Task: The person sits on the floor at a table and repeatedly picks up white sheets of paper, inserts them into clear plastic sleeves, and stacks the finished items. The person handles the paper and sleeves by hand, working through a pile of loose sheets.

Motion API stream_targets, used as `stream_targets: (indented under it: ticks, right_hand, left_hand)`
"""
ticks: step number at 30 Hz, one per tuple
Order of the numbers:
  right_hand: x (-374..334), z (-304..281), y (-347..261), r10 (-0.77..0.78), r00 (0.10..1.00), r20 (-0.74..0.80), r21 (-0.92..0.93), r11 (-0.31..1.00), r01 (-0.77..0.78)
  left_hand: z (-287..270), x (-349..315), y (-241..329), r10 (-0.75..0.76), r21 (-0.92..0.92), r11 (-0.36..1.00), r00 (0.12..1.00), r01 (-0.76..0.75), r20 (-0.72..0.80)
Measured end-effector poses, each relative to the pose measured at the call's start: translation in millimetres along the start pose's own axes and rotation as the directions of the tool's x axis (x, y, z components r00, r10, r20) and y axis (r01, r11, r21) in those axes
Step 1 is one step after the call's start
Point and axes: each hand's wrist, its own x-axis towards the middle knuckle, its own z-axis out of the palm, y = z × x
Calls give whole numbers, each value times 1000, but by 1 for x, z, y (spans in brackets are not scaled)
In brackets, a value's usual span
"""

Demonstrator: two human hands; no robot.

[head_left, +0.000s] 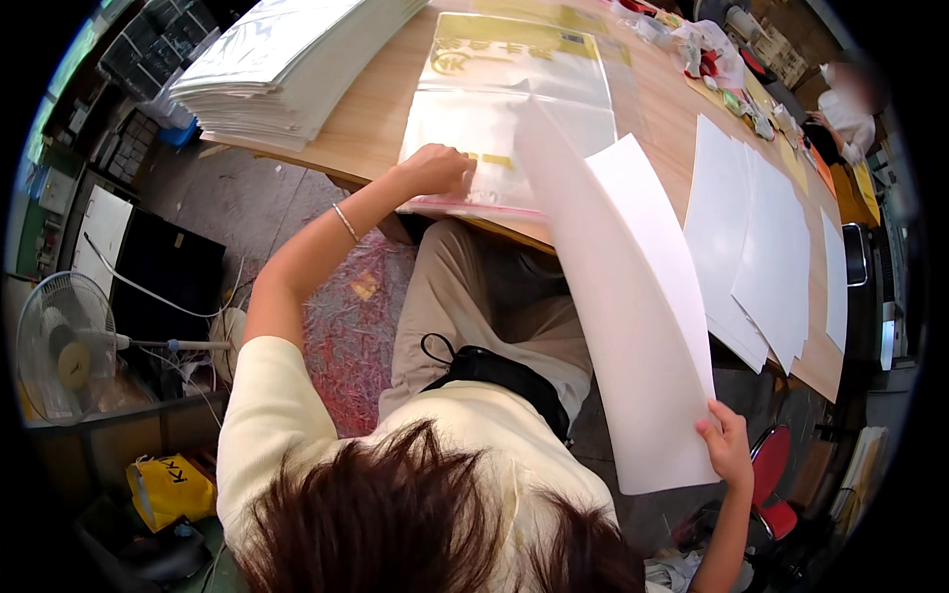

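My left hand (pixel 440 170) is closed at the near left part of a large clear plastic bag (pixel 499 84) with yellow printing, which lies flat on the table and looks pinched there. Out to the right, my right hand (pixel 727 442) grips the lower corner of large white paper sheets (pixel 633 326). They curve upward and lean over the table's front edge, their far end reaching the bag's near right part. At least two sheets show, one behind the other. The fingertips of my left hand are partly hidden.
A tall stack of filled clear bags (pixel 282 74) stands at the table's far left. More white sheets (pixel 732 237) lie on the right of the wooden table (pixel 662 158). A standing fan (pixel 69 346) is on the left, a red chair (pixel 776 484) at right. Another person (pixel 848 109) is at far right.
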Motion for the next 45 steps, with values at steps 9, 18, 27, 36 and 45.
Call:
stream_targets:
  ticks: [9,18,27,36,45]
  right_hand:
    - [-27,1,-9,-36,957,287,34,999,27]
    - [6,15,14,-13,909,416,129,991,-45]
    - [14,18,24,-16,992,122,158,987,-3]
    - [5,33,-38,3,1000,15,72,997,-4]
    - [8,42,-75,43,999,13,-18,999,-43]
  left_hand:
    - [-18,21,0,-244,-222,957,929,184,-279]
    - [-46,6,9,-245,-378,920,907,106,-342]
    - [-35,15,-31,-253,-570,820,926,51,-280]
    - [-72,16,-13,-345,-679,708,934,193,-95]
    - [-101,13,-34,-308,-899,415,951,142,8]
